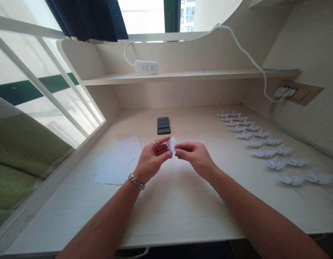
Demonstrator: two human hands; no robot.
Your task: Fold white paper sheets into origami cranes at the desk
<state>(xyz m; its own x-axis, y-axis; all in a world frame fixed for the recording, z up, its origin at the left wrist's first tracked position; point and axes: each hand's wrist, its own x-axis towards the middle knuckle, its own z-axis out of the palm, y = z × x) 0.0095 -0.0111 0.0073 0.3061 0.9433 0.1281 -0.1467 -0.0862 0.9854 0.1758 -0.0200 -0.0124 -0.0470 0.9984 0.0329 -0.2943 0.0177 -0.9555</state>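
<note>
1. Our left hand and right hand pinch a folded paper between them, above the pale counter.
2. Beyond, we see a phone.
3. A shelf bears a power strip.
4. Farthest, a window beside a blue curtain.

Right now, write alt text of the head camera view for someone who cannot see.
A left hand and a right hand hold a small folded white paper over a pale desk. Loose white sheets lie to the left, a dark phone beyond the hands, and folded paper birds in rows on the right.
</note>
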